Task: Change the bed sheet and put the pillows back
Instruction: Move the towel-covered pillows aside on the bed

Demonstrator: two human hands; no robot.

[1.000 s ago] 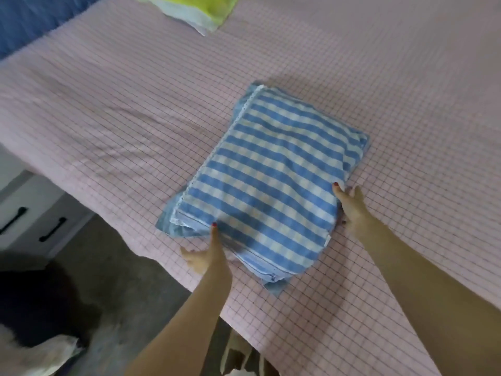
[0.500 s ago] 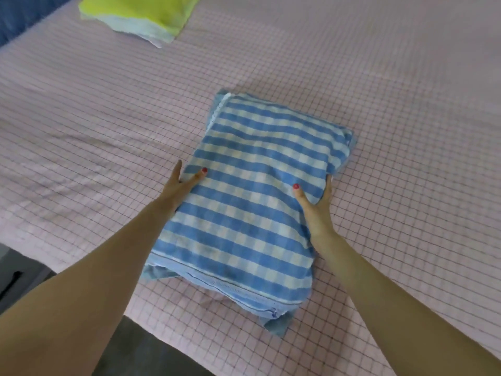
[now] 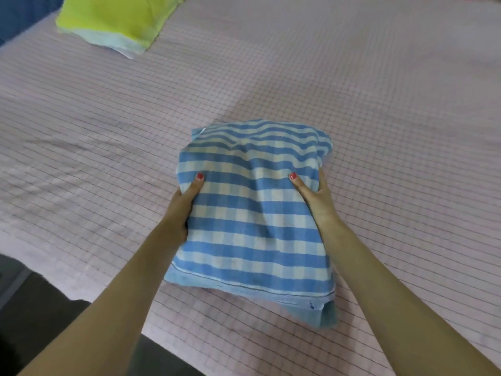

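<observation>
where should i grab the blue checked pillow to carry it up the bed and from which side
Take the blue checked pillow by its two long side edges, about midway along, coming in from the near edge of the bed. It lies lengthwise away from the person, soft and sagging, so a grip on both sides probably keeps it level. The left hand and right hand grip it there, thumbs on top.

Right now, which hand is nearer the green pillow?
Left. The left hand grips the blue checked pillow's left edge, on the green pillow's side; the right hand grips the opposite edge, farther away.
</observation>
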